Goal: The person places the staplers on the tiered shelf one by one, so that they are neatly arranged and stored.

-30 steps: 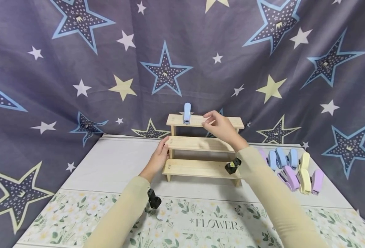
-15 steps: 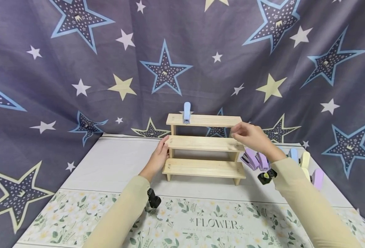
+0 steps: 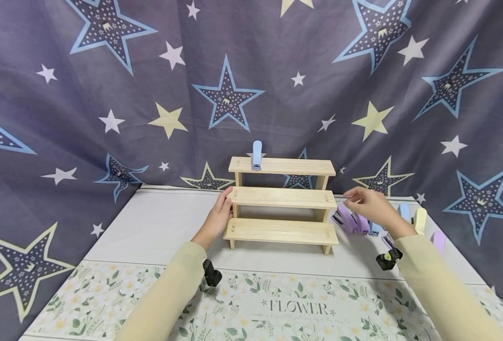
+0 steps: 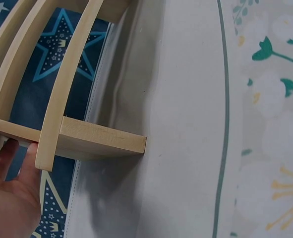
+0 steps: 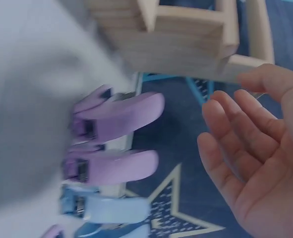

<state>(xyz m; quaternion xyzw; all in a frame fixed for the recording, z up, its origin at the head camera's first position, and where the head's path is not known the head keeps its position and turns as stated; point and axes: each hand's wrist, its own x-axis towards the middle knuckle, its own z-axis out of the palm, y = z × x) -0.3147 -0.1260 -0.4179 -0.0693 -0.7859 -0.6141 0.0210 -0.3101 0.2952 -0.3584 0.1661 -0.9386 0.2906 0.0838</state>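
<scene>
A three-step wooden shelf stand (image 3: 282,230) is upright on the table. My left hand (image 3: 215,219) grips the left end of its middle step; in the left wrist view the fingers (image 4: 28,166) curl in under the board. One light blue stapler (image 3: 257,155) stands near the left end of the top step. To the right of the stand, my right hand (image 3: 372,207) is in the air above several staplers, with relaxed fingers and nothing in them. Beneath it are two purple staplers (image 5: 117,118) and blue ones (image 5: 117,210), apart from the hand. My forearm hides some staplers.
A yellow stapler (image 3: 420,220) and another purple stapler (image 3: 439,241) lie farther right on the white table (image 3: 170,213). A floral mat (image 3: 294,308) runs along the front edge. A star-patterned curtain (image 3: 298,109) hangs behind the stand.
My right hand has moved from beside the top step, right and down to above the staplers. The left hand keeps its grip on the stand. The blue stapler stays on the top step.
</scene>
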